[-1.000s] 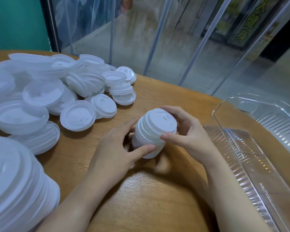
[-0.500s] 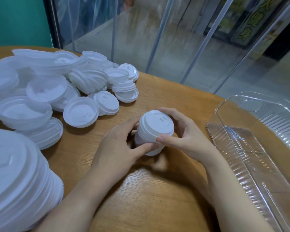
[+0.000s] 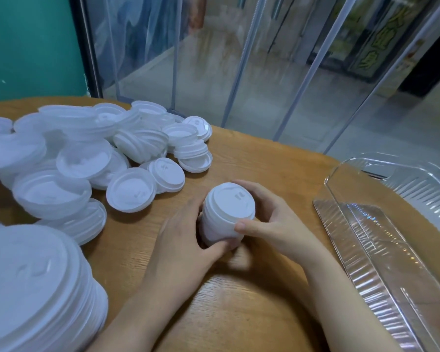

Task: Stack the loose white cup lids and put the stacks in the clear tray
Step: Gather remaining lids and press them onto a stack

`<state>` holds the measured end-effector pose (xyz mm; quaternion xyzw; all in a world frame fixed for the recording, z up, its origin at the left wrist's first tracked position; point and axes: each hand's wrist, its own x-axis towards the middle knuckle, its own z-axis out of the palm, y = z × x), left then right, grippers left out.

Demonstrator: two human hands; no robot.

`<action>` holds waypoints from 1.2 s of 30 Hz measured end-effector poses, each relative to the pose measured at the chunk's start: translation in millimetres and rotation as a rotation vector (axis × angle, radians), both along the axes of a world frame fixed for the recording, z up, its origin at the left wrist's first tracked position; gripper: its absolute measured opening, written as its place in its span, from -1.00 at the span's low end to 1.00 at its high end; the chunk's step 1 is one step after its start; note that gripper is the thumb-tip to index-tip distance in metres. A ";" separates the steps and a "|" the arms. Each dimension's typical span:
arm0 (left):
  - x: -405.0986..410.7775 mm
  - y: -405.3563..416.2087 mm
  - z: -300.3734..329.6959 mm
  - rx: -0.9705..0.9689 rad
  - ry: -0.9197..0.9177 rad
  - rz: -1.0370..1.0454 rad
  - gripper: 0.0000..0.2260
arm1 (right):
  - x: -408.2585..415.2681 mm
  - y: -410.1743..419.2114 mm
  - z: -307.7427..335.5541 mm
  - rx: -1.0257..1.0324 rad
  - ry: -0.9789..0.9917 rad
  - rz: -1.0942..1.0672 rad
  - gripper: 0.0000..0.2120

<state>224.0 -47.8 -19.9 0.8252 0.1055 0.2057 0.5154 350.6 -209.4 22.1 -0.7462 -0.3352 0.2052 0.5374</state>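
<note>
A short stack of white lids (image 3: pixel 226 212) stands on the wooden table (image 3: pixel 264 171), held between both hands. My left hand (image 3: pixel 186 240) grips its left side, thumb curled under the near edge. My right hand (image 3: pixel 269 222) wraps the right side, thumb pressed on the front rim. A heap of loose white lids (image 3: pixel 99 153) covers the table's left part. The clear tray (image 3: pixel 391 224) lies at the right with nothing in it.
A tall stack of larger white lids (image 3: pixel 33 288) fills the near left corner. Clear plastic strip curtains (image 3: pixel 239 59) hang behind the table's far edge. A teal wall (image 3: pixel 31 47) stands at the back left.
The lid stack went from tilted to nearly upright between my hands. The view has shifted slightly; both hands stay on the stack.
</note>
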 end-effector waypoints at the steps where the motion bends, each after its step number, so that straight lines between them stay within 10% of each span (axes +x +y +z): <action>1: -0.1 0.4 -1.4 0.005 0.006 0.011 -0.27 | -0.6 0.1 0.9 -0.005 0.002 0.004 -0.26; 17: -5.6 4.9 0.9 -0.012 0.003 0.085 -0.30 | 1.5 15.8 8.7 -0.040 0.044 0.086 -0.10; 24: -9.9 3.5 0.2 -0.027 0.017 0.154 -0.25 | 44.1 58.6 34.9 -0.113 -0.275 -0.055 -0.76; 36: -10.9 8.1 4.9 -0.045 0.080 0.250 -0.24 | 118.9 155.7 30.1 -0.344 -0.672 0.008 -0.84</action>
